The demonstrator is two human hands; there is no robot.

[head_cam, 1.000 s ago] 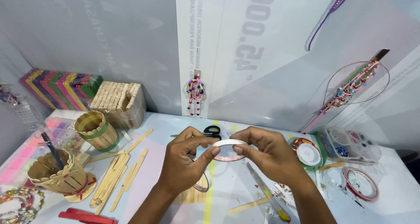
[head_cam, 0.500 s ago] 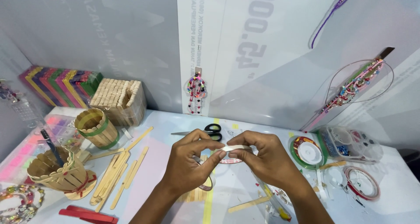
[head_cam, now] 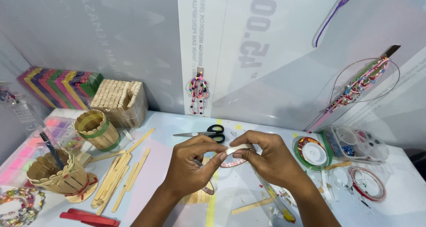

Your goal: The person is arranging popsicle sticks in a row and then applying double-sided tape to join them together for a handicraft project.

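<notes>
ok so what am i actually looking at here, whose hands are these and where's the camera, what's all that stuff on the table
There is no machine here: these are a person's own two bare hands, filmed by a camera worn on their head and looking down at a craft table.

The left hand and the right hand meet in the middle, both pinching a small roll of white tape.

Behind them lie black-handled scissors. To the left are loose wooden craft sticks, a round stick cup with a green band, a stick basket and a square stick box. To the right sit a green-rimmed spool and a clear bead container. A small beaded ornament hangs on the wall.
</notes>
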